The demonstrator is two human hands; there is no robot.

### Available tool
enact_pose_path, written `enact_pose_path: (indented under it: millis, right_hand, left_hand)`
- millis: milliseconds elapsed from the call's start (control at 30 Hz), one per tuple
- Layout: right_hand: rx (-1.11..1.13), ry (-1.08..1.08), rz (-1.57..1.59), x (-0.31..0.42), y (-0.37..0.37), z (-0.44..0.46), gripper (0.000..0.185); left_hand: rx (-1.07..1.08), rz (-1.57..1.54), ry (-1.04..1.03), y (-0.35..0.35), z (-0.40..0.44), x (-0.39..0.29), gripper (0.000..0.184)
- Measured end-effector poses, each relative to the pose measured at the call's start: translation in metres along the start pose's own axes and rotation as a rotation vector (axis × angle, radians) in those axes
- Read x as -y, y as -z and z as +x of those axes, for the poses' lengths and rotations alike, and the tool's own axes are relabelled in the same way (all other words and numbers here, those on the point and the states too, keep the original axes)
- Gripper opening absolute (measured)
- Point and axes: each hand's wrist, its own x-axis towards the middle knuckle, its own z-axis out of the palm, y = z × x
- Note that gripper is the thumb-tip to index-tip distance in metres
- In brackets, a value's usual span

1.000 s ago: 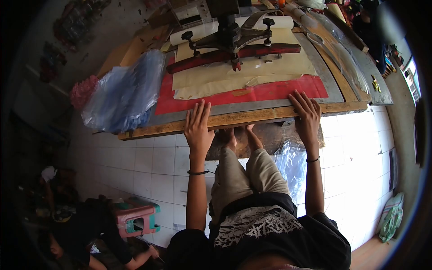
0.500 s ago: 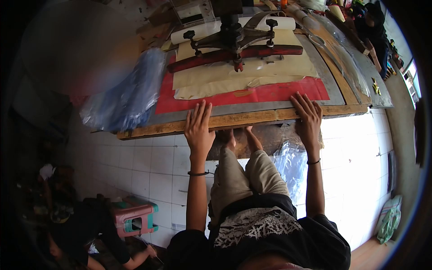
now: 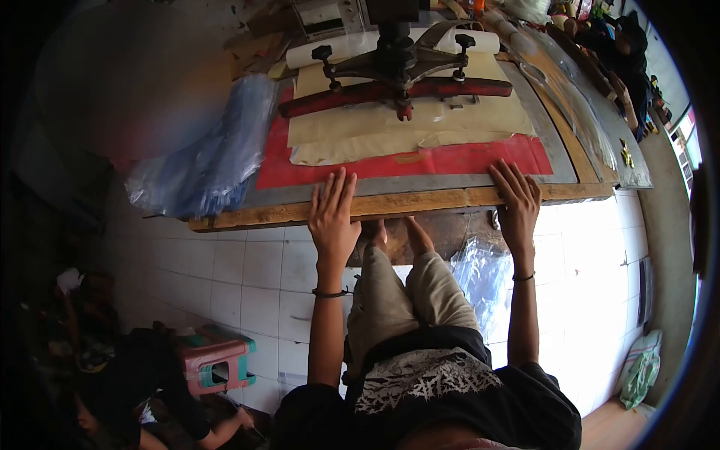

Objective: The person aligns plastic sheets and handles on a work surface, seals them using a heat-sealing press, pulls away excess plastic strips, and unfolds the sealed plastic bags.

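My left hand point(image 3: 333, 214) lies flat on the wooden front edge point(image 3: 412, 201) of the worktable, fingertips on the grey surface. Farther right, my right hand point(image 3: 516, 206) rests over the same edge, its fingers at the lower border of a red sheet point(image 3: 450, 159). Both hands hold nothing. A ragged tan sheet point(image 3: 360, 136) covers much of the red one. Above it stands a black metal press head with two knobs and a red curved bar point(image 3: 345, 97).
Clear plastic sheets point(image 3: 206, 161) hang over the table's left side, and more plastic point(image 3: 480, 277) lies below. A pink and green stool point(image 3: 217, 361) stands at lower left beside a crouching person point(image 3: 142, 382). Another person point(image 3: 628, 60) is at upper right.
Both hands remain on the table edge, with the right one slightly lower in view. The view has shifted a little. The person at upper right shows more, with an arm reaching toward the table.
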Motion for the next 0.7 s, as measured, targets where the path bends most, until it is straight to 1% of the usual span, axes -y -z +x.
enact_pose_path:
  millis: [233, 367, 533, 667, 700]
  right_hand:
    - [-0.002, -0.015, -0.014, 0.002, 0.0, 0.0, 0.054]
    - [-0.043, -0.018, -0.03, 0.0, -0.007, -0.001, 0.053]
    - [-0.023, -0.018, -0.057, 0.003, -0.004, -0.001, 0.05]
    - [-0.04, -0.058, -0.038, 0.004, -0.006, 0.003, 0.048]
    - [0.02, -0.025, -0.05, -0.004, -0.009, -0.001, 0.058]
  left_hand:
    - [-0.023, -0.024, -0.008, 0.0, 0.001, 0.001, 0.086]
    - [-0.033, -0.024, -0.017, -0.004, 0.001, 0.004, 0.085]
    - [-0.055, -0.03, -0.026, -0.006, -0.001, 0.005, 0.083]
    - [0.085, -0.014, -0.032, 0.005, 0.0, 0.007, 0.084]
    - [0.124, -0.035, -0.054, 0.011, 0.004, 0.006, 0.082]
